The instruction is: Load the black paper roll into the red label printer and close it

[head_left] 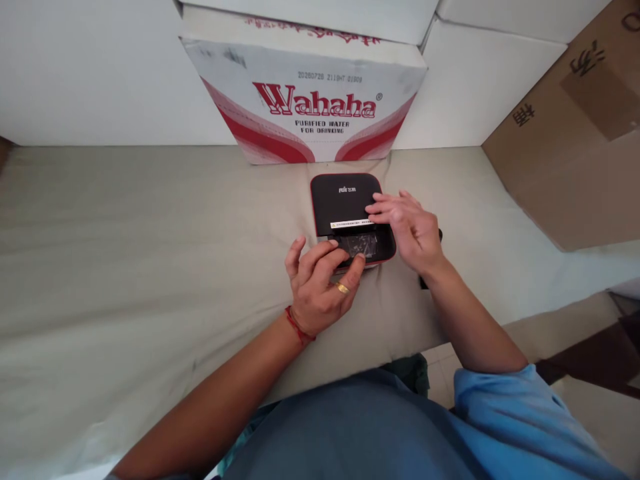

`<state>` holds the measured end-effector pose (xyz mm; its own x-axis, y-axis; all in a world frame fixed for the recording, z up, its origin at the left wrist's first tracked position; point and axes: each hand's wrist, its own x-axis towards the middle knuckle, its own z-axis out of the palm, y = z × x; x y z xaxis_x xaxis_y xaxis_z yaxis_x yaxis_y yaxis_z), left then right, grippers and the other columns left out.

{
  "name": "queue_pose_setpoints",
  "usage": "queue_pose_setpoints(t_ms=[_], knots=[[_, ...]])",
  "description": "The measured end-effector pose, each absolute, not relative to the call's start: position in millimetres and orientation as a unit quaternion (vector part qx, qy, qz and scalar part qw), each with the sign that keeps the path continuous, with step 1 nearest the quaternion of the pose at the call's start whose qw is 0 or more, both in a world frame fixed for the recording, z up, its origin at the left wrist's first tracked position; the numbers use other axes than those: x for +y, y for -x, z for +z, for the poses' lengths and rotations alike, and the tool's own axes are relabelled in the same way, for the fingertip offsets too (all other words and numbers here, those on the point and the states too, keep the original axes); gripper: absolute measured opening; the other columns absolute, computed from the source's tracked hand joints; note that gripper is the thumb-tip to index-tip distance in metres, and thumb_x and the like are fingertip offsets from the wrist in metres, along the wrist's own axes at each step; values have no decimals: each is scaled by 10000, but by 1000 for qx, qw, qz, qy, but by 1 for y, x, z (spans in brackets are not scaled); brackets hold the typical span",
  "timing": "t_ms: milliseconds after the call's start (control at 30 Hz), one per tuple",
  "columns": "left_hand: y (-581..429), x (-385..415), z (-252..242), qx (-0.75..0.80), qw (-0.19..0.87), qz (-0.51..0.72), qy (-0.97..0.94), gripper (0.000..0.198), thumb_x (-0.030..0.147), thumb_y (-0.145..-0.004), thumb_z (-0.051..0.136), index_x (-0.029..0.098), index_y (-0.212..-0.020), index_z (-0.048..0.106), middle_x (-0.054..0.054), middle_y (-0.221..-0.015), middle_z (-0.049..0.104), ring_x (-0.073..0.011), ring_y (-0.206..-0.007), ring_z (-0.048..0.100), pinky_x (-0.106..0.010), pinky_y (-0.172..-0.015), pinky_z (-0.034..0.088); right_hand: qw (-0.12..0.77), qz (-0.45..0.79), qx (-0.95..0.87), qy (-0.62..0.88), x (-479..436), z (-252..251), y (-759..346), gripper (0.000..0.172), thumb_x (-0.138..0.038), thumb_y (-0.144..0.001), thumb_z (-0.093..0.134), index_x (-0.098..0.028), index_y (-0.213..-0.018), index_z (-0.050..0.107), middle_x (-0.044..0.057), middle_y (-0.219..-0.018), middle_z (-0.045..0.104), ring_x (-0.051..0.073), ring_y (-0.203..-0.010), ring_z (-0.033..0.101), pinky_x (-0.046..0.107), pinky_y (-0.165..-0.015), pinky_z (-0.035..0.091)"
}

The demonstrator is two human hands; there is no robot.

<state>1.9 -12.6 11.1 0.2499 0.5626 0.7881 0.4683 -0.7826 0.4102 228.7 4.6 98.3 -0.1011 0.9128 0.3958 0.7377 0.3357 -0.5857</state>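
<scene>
A flat, black, rounded-square device (344, 203) with red edging lies on the cloth-covered surface. It has a light logo and a white strip label (349, 224) with a warning mark. Toward its near edge is a shallow recess with a crinkled, clear, shiny patch (365, 245). My left hand (325, 280), wearing a ring and a red cord bracelet, has its fingers apart and bent, tips touching the recess and near edge. Against the device's right side rests my right hand (407, 227), fingers stretched over the label's end. Neither hand grasps anything visible.
A Wahaha water carton (320, 110) stands just behind the device, against white boxes (100, 73). A brown cardboard box (575, 147) stands at the right. Part of a dark object (424, 283) shows behind my right wrist. The surface's near edge runs by my body.
</scene>
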Motion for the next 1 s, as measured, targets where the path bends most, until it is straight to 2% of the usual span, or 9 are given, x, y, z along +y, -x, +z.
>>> queue_pose_setpoints(t_ms=[100, 233, 367, 433, 500, 600, 700, 833, 1000], knots=[[0, -12, 15, 317, 51, 527, -787, 462, 212, -934, 807, 459, -1323, 771, -15, -1130, 755, -296, -1252, 707, -693, -1420, 267, 366, 83, -756, 536, -9, 87, -228, 478, -427, -1215, 408, -316, -1221, 873, 46, -1377, 879, 253, -1446, 757, 594, -1415, 333], [7, -3, 23, 327, 96, 586, -735, 400, 421, -977, 777, 382, -1370, 718, -56, -1226, 702, -331, -1318, 660, -674, -1374, 345, 391, 62, -758, 519, -9, 74, -227, 397, -390, -1214, 463, -294, -1254, 846, 52, -1398, 872, 253, -1443, 761, 569, -1391, 389], [13, 18, 23, 373, 326, 633, -595, 419, 555, -1027, 743, 333, -1374, 667, -73, -1380, 638, -315, -1393, 611, -580, -1329, 432, 449, 97, -733, 501, -10, 69, -222, 375, -447, -1214, 487, -296, -1339, 806, 75, -1428, 854, 272, -1483, 725, 550, -1325, 495], [14, 28, 20, 377, 459, 615, -517, 502, 596, -939, 851, 350, -1337, 667, -55, -1439, 633, -308, -1454, 582, -528, -1309, 457, 460, 142, -721, 499, -13, 72, -220, 440, -520, -1208, 479, -314, -1495, 741, 86, -1461, 832, 282, -1477, 719, 548, -1285, 543], [13, 35, 17, 362, 554, 590, -463, 574, 537, -831, 960, 347, -1303, 694, -49, -1478, 646, -314, -1491, 564, -502, -1291, 472, 455, 177, -722, 491, -18, 77, -219, 513, -591, -1197, 463, -326, -1562, 708, 89, -1455, 826, 296, -1461, 719, 562, -1267, 559], [11, 41, 14, 343, 621, 579, -402, 611, 388, -725, 1028, 339, -1259, 734, -42, -1488, 671, -312, -1505, 560, -478, -1267, 491, 454, 169, -741, 465, -25, 84, -220, 514, -604, -1196, 438, -322, -1270, 862, 76, -1244, 877, 322, -1451, 708, 597, -1276, 530], [11, 43, 11, 341, 633, 594, -361, 684, 265, -662, 1038, 363, -1264, 729, -25, -1489, 672, -296, -1527, 545, -457, -1270, 489, 456, 133, -746, 467, -29, 83, -221, 584, -571, -1198, 410, -314, -1007, 898, 74, -1115, 880, 341, -1447, 690, 630, -1281, 499], [14, 43, 5, 325, 651, 594, -343, 823, 206, -670, 1028, 418, -1380, 670, -15, -1494, 657, -278, -1491, 567, -452, -1258, 506, 441, 74, -743, 498, -32, 74, -220, 591, -531, -1179, 398, -341, -964, 914, 75, -1075, 873, 356, -1395, 681, 641, -1219, 525], [8, 39, -1, 306, 664, 591, -341, 792, 270, -694, 1030, 434, -1367, 647, 6, -1472, 655, -257, -1435, 597, -400, -1170, 546, 426, -7, -761, 489, -34, 64, -220, 411, -466, -1120, 540, -361, -1001, 919, 73, -1017, 867, 349, -1228, 720, 604, -1116, 586]])
